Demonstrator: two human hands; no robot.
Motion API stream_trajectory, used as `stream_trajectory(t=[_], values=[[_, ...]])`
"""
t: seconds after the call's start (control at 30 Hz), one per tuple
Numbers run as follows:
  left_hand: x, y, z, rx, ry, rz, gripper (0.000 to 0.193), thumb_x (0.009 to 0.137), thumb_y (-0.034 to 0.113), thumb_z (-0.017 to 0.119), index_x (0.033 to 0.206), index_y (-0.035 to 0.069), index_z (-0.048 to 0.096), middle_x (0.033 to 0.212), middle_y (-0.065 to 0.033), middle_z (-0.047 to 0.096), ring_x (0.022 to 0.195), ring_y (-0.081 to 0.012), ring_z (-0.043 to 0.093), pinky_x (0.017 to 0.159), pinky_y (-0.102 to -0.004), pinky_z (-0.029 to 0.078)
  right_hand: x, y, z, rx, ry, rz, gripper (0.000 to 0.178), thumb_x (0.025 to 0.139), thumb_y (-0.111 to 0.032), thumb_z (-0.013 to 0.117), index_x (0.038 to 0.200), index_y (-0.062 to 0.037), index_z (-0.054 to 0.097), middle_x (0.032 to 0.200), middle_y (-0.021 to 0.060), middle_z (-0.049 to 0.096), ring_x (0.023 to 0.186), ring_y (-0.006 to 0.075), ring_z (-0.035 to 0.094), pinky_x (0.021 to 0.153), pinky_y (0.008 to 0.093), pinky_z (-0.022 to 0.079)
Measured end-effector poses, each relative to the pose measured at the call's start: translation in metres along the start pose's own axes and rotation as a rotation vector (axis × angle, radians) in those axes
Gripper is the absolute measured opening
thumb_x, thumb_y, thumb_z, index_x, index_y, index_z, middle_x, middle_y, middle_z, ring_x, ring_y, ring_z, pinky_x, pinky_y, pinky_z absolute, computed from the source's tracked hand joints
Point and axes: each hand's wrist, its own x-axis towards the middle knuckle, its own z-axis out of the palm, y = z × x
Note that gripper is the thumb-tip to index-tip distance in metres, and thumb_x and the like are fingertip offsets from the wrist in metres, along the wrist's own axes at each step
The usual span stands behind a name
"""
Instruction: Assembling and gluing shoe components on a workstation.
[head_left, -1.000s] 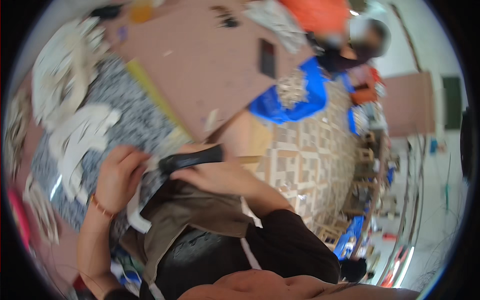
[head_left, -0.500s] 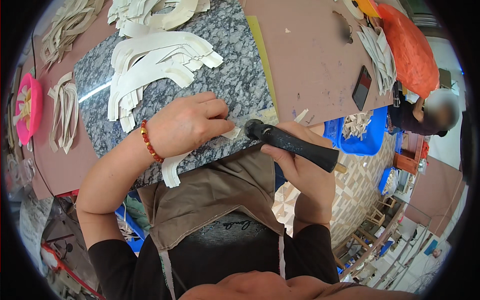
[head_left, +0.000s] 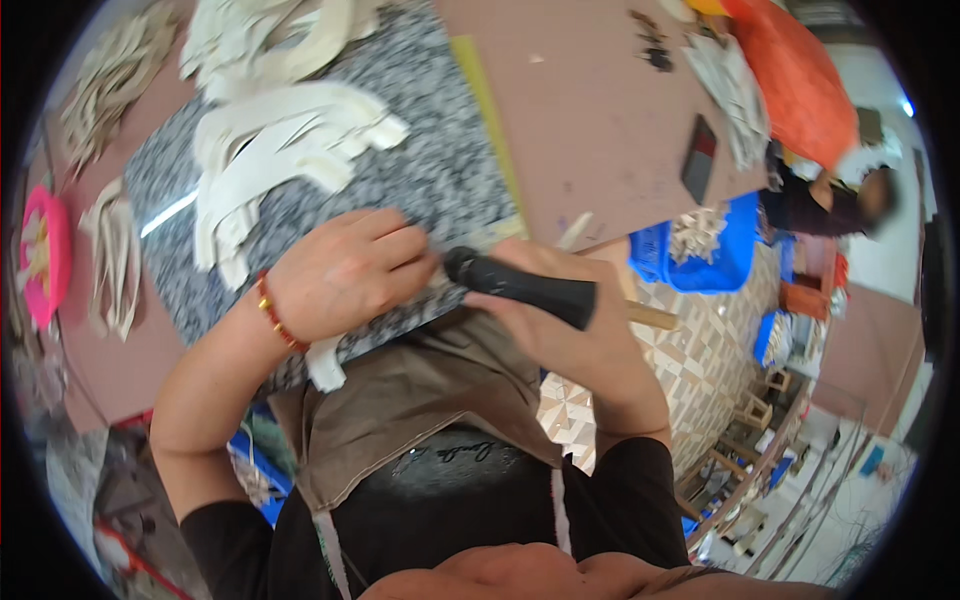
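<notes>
Mottled grey slab (head_left: 440,130); hands (head_left: 350,275) (head_left: 565,345): left curled, contents unclear, right wrapped round black hammer (head_left: 530,285)

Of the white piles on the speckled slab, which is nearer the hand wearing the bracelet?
The curved, fanned-out pile just beyond the left hand; the other pile lies past it, at the picture's top edge.

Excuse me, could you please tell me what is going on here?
A person's right hand grips a black hammer, its narrow end close to the left hand. The left hand is over a white strip at the near edge of a grey speckled slab. More white curved pieces lie heaped farther back.
</notes>
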Motion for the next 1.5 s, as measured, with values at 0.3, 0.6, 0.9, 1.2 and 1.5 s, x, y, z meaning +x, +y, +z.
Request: stream_trajectory(t=[0.3, 0.6, 0.9, 1.2, 1.5], values=[[-0.013, 0.005, -0.001, -0.14, 0.093, -0.186, 0.031, 0.07, -0.002, 0.072, 0.101, 0.003, 0.073, 0.096, -0.0101, 0.063, 0.088, -0.0301, 0.063, 0.077, -0.04, 0.055, 0.008, -0.02, 0.015, -0.284, -0.025, -0.175, 0.016, 0.084, -0.013, 0.071, 0.091, -0.0031, 0.059, 0.076, 0.0147, 0.065, 0.073, 0.033, 0.071, 0.063, 0.0439, 0.057], [-0.002, 0.007, -0.003, -0.252, 0.086, -0.271, 0.041, 0.069, -0.005, 0.071, 0.109, 0.003, 0.073, 0.098, -0.0115, 0.064, 0.092, -0.034, 0.063, 0.081, -0.0425, 0.054, 0.012, -0.038, 0.023, -0.579, 0.015, -0.363, 0.016, 0.081, -0.016, 0.07, 0.08, -0.005, 0.058, 0.065, 0.0082, 0.06, 0.054, 0.0225, 0.064, 0.049, 0.0362, 0.049], [-0.005, 0.006, -0.001, -0.255, 0.103, -0.285, 0.036, 0.07, -0.005, 0.071, 0.105, 0.003, 0.074, 0.098, -0.0109, 0.066, 0.093, -0.033, 0.064, 0.081, -0.0413, 0.055, 0.012, -0.042, 0.035, -0.695, 0.053, -0.344, 0.013, 0.078, -0.017, 0.067, 0.08, -0.0056, 0.061, 0.064, 0.0042, 0.059, 0.054, 0.0171, 0.063, 0.05, 0.0319, 0.048], [-0.014, -0.002, 0.006, -0.26, 0.096, -0.277, 0.033, 0.072, -0.004, 0.071, 0.104, 0.002, 0.074, 0.099, -0.0113, 0.067, 0.094, -0.0331, 0.066, 0.081, -0.0409, 0.056, 0.015, -0.041, 0.046, -0.717, 0.092, -0.347, 0.013, 0.077, -0.018, 0.067, 0.078, -0.0062, 0.062, 0.063, 0.0049, 0.06, 0.054, 0.0173, 0.063, 0.049, 0.032, 0.047], [-0.013, -0.002, 0.005, -0.267, 0.078, -0.315, 0.033, 0.072, -0.002, 0.071, 0.104, 0.004, 0.075, 0.1, -0.0108, 0.067, 0.094, -0.0327, 0.066, 0.081, -0.0408, 0.056, 0.015, -0.04, 0.045, -0.698, 0.087, -0.331, 0.013, 0.079, -0.018, 0.067, 0.079, -0.0066, 0.061, 0.064, 0.0048, 0.061, 0.054, 0.0172, 0.063, 0.049, 0.0323, 0.047]])
